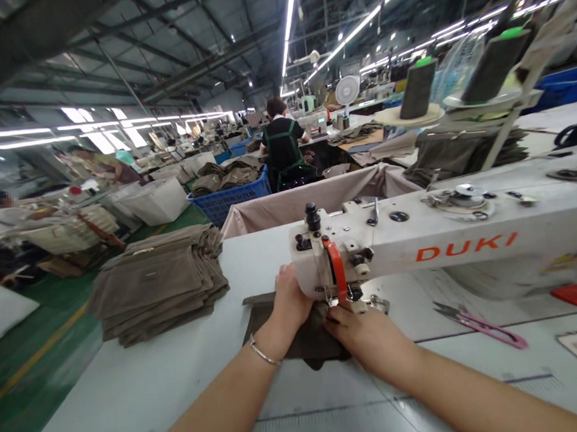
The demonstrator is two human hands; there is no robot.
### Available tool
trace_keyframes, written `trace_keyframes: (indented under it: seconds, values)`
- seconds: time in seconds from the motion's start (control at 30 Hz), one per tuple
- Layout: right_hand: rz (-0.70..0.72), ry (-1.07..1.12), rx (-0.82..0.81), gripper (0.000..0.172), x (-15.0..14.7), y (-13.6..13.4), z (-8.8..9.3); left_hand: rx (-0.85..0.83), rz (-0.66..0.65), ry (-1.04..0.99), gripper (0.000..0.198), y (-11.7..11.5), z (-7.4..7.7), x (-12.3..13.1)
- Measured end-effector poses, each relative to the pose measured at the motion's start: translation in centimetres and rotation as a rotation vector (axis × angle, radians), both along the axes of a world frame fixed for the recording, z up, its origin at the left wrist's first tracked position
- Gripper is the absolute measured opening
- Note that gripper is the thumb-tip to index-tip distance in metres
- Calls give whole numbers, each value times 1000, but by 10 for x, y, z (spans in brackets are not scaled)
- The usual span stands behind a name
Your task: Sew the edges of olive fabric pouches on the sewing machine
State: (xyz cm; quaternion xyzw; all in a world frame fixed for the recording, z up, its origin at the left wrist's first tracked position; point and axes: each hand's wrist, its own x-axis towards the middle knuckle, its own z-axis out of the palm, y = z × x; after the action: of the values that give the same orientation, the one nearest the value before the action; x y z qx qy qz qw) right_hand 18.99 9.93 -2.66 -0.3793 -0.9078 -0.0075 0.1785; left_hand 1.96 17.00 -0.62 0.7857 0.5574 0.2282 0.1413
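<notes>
A white DUKI sewing machine (464, 239) reaches across the pale table (147, 391) from the right. Under its head lies a dark grey-brown fabric piece (305, 341). My left hand (289, 301) rests on that piece just left of the needle area, fingers curled down behind the machine head. A thin bracelet circles that wrist. My right hand (367, 335) lies on the fabric just in front of the presser foot, its fingertips tucked under the machine head and hidden.
A stack of the same brownish pieces (161, 284) sits at the table's left. Pink thread snips (482, 325) lie to the right. Thread cones (417, 90) stand behind the machine. A cloth bin (316, 198), a blue crate (234, 199) and a seated person (282, 145) are beyond.
</notes>
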Motion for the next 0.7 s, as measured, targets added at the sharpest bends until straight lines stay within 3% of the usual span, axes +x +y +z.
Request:
trace_keyframes:
  seconds: [0.2, 0.37, 0.5, 0.7]
  values:
    - [16, 87, 26, 28, 16, -17, -12, 56, -112, 58, 15, -35, -15, -7]
    - [59, 158, 33, 32, 13, -20, -21, 80, -311, 123, 29, -60, -19, -15]
    - [72, 150, 63, 30, 8, -22, -21, 141, -403, 176, 36, -63, -15, -19]
    - [67, 116, 72, 30, 9, -25, -18, 73, -429, 191, 34, -58, -11, -20]
